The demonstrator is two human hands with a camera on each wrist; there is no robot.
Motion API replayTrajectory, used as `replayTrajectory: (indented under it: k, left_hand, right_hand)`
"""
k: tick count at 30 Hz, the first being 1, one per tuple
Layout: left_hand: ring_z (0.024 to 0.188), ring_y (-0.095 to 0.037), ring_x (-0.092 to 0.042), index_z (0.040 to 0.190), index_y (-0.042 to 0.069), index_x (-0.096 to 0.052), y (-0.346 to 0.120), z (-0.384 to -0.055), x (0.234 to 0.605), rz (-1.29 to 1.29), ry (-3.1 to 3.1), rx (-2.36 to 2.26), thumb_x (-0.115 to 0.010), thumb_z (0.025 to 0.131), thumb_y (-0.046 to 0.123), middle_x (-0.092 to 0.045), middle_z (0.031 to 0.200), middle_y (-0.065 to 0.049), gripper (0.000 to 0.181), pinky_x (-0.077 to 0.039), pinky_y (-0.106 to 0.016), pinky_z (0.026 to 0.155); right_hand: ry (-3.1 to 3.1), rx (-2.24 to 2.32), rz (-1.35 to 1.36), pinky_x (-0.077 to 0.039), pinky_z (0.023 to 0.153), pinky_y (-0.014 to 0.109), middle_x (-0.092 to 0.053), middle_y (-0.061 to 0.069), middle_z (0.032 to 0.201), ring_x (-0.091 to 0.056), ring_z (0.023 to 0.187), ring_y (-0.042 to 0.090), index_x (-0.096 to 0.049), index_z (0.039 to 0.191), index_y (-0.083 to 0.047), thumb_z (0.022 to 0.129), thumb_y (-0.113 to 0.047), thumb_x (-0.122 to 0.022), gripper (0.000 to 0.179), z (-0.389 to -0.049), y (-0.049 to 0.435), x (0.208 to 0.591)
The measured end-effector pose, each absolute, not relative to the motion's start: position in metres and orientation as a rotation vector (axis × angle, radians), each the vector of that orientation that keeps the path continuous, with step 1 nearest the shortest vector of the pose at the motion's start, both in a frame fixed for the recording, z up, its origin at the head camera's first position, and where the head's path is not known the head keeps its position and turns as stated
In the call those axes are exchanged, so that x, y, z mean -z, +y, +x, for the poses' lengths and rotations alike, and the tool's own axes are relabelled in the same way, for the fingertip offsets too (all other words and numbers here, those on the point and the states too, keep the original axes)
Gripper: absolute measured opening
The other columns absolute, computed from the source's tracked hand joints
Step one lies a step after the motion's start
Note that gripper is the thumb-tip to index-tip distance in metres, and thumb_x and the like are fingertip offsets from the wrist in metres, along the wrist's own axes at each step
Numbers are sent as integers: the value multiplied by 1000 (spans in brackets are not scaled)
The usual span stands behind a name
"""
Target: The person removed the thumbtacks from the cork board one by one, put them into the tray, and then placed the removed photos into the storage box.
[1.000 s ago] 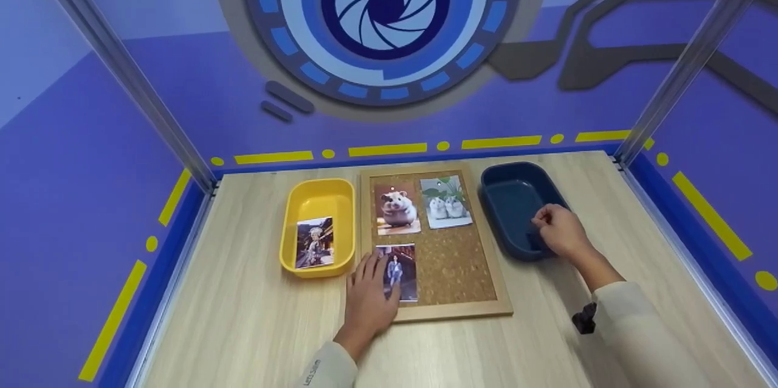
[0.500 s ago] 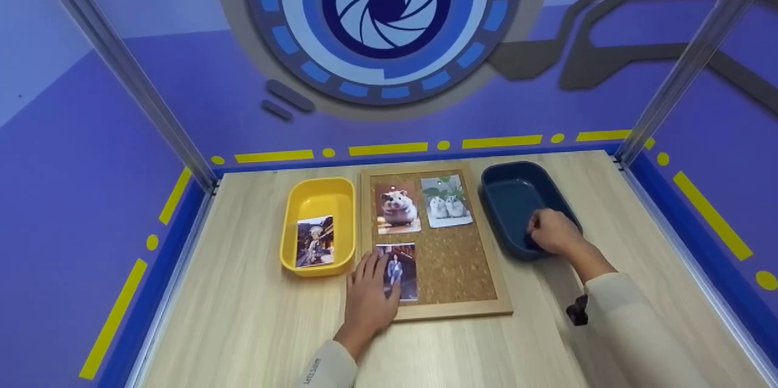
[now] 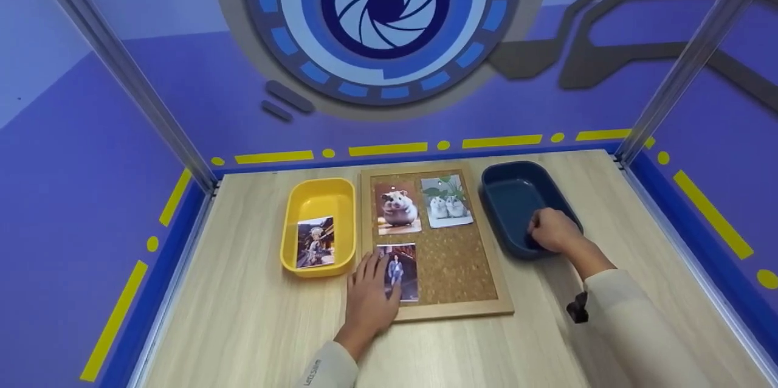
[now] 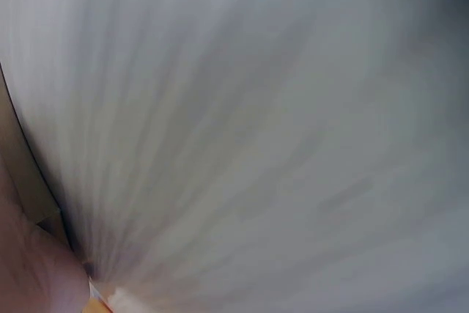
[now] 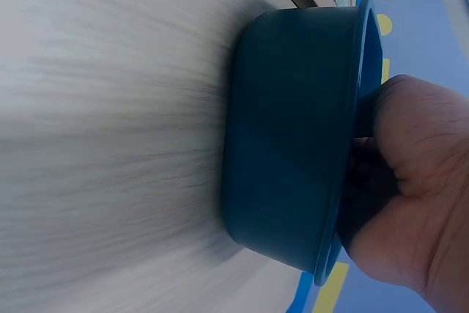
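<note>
My left hand (image 3: 371,300) rests on the lower left photo (image 3: 402,275), which shows a figure in blue clothing, on a wood-framed cork board (image 3: 459,269). Its fingers lie extended over the photo's left edge and the frame. My right hand (image 3: 554,232) reaches into the near end of a dark blue tray (image 3: 510,208), fingers bent downward. In the right wrist view the tray wall (image 5: 293,137) hides the fingertips, so anything between them is out of sight. Higher on the board are a hamster photo (image 3: 398,208) and a photo of two white hamsters (image 3: 447,202), each with a pin at its top.
Left of the board stands a yellow tray (image 3: 347,224) with a photo of a person (image 3: 316,242) in it. The pale wooden table (image 3: 243,315) meets printed blue-purple walls behind and at both sides. The left wrist view is mostly blurred tabletop.
My right hand has shifted slightly left and lower inside the dark blue tray, then stayed there. The left hand and the photos have not moved.
</note>
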State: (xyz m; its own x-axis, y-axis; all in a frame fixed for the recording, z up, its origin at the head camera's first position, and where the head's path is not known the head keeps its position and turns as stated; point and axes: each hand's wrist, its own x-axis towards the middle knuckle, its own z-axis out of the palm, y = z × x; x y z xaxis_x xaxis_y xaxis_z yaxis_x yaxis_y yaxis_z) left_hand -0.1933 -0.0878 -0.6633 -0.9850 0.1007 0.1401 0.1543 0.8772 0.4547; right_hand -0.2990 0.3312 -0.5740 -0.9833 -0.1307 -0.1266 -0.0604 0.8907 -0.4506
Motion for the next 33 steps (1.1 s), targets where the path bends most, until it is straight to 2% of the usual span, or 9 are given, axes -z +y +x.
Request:
replayTrajectory:
  k: [11, 20, 28, 33]
  left_hand:
    - [161, -34, -34, 160, 17, -49, -87, -196, 663, -194, -2905, 724, -57, 104, 45, -39, 173, -7, 63, -33, -63, 127]
    - [163, -34, -32, 161, 17, -47, -87, -194, 664, -194, -2926, 739, -56, 105, 47, -37, 175, -8, 64, -30, -63, 130]
    - [163, -34, -32, 161, 17, -47, -87, -193, 662, -183, -2924, 751, -57, 105, 47, -37, 175, -7, 65, -28, -63, 131]
    - [162, -34, -34, 160, 16, -48, -87, -192, 661, -182, -2913, 759, -58, 103, 46, -39, 173, -7, 65, -30, -62, 130]
  right_hand:
    - [2897, 714, -151, -53, 76, 45, -72, 14, 93, -62, 82, 27, -70, 93, -1, 97, -10, -61, 13, -301, 330, 573]
    - [2905, 696, -119, -52, 74, 42, -72, 12, 91, -62, 80, 26, -71, 91, -3, 95, -9, -61, 12, -299, 327, 575]
    - [2903, 711, -125, -47, 71, 37, -68, 11, 88, -59, 79, 25, -71, 93, -2, 98, -9, -59, 15, -301, 326, 572]
    - [2921, 728, -121, -53, 77, 44, -71, 15, 95, -62, 85, 27, -70, 99, 0, 98, -8, -59, 14, -301, 326, 573]
